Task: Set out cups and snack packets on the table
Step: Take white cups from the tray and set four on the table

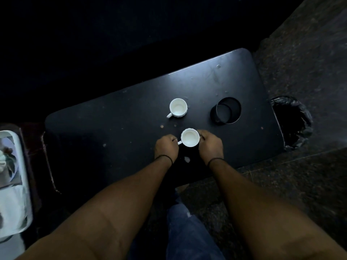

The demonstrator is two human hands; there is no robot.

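Observation:
Two empty white cups stand on the black table (112, 132). The far cup (178, 107) stands alone near the table's middle, handle towards the lower left. The near cup (190, 137) sits between my hands. My left hand (166, 146) pinches its handle on the left side. My right hand (210, 145) wraps the cup's right side. Both wrists wear a thin dark band. No snack packets show in this dim view.
A black cylindrical holder (226, 110) stands right of the far cup. A bin with a black liner (293, 121) sits off the table's right end. A white tray (11, 184) lies at the far left. Small crumbs dot the tabletop.

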